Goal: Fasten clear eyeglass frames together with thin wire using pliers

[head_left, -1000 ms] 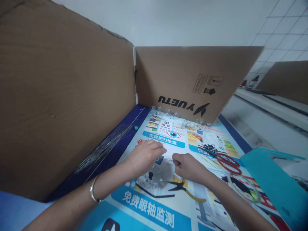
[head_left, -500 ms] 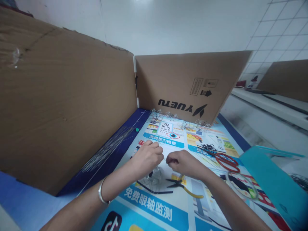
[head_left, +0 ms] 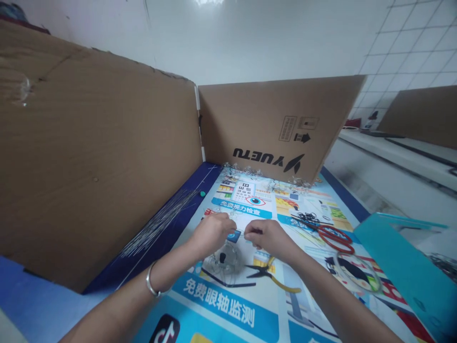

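My left hand is closed, fingertips pinched, above the printed sheet. Facing it a short gap away, my right hand is also pinched closed. What the fingers hold is too small to make out. Just below my left hand lies a clear, tangled wire-like piece with a dark spot in it, and a bent black strip is at its lower edge. Pliers with yellow handles lie below my right hand, jaws apart and pointing left.
Cardboard panels stand at the left and back. Thin straight wires lie along the left, near a green bit. At right are red-handled scissors, black loops, a clear ring and a turquoise box.
My left hand has shifted slightly left and down, uncovering more of the clear piece. My right hand has moved slightly left. Both stay pinched, and the view has shifted slightly.
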Demonstrator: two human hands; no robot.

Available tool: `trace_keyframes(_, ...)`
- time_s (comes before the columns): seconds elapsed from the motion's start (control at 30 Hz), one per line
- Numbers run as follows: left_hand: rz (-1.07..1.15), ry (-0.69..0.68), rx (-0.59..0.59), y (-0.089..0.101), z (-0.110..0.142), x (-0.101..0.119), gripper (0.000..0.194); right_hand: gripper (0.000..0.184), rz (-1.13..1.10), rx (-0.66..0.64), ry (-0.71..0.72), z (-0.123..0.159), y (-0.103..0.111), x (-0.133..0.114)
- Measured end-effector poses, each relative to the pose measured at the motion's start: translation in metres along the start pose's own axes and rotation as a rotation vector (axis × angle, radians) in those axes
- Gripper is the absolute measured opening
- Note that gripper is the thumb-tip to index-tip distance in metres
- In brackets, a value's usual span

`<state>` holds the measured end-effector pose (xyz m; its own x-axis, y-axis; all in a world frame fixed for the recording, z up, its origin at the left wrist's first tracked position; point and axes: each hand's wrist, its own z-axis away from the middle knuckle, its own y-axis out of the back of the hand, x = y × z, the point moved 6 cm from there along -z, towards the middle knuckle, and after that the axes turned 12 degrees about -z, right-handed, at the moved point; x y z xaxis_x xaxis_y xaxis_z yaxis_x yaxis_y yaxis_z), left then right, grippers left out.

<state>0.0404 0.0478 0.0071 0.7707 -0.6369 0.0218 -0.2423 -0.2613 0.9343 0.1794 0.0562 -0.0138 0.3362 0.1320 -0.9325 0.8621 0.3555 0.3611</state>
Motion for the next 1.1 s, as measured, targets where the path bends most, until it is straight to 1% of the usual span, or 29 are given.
trace_keyframes(0.03, 0.115, 0.053, 0.004, -0.001, -0.001, -0.005, 0.017, 0.008, -0.053, 0.019, -0.009, -0.001, 0.0, 0.001)
trace_keyframes(0.07, 0.283, 0.127, -0.003, -0.002, -0.001, -0.01, 0.015, 0.009, -0.106, 0.037, -0.016, -0.001, 0.0, 0.003)
trace_keyframes(0.17, 0.874, 0.372, -0.067, -0.014, -0.001, -0.021, 0.004, 0.016, -0.247, 0.086, -0.014, -0.002, 0.0, 0.004)
trace_keyframes(0.2, 0.998, 0.423, -0.087, -0.018, 0.0, -0.021, 0.007, 0.019, -0.286, 0.099, -0.009, -0.002, 0.0, 0.003)
trace_keyframes(0.23, 1.053, 0.446, -0.096, -0.019, 0.0, -0.02, 0.012, 0.021, -0.32, 0.11, -0.003, -0.002, -0.001, 0.003)
trace_keyframes(0.3, 1.127, 0.473, -0.087, -0.02, 0.0, -0.017, 0.022, 0.023, -0.377, 0.14, 0.01, 0.0, -0.002, 0.0)
trace_keyframes(0.4, 1.229, 0.513, -0.07, -0.021, 0.001, -0.012, 0.031, 0.022, -0.439, 0.187, 0.036, 0.003, -0.005, -0.003)
trace_keyframes(0.5, 1.337, 0.565, -0.061, -0.022, 0.003, -0.008, 0.035, 0.02, -0.476, 0.209, 0.063, 0.006, -0.009, -0.005)
trace_keyframes(0.6, 1.42, 0.579, -0.041, -0.02, 0.005, -0.006, 0.035, 0.019, -0.503, 0.22, 0.086, 0.009, -0.011, -0.006)
trace_keyframes(0.87, 1.432, 0.546, -0.009, -0.014, 0.003, -0.002, 0.031, 0.018, -0.539, 0.273, 0.137, 0.01, -0.013, -0.009)
trace_keyframes(1.1, 1.437, 0.543, -0.005, -0.015, 0.004, 0.001, 0.031, 0.019, -0.545, 0.297, 0.15, 0.012, -0.012, -0.008)
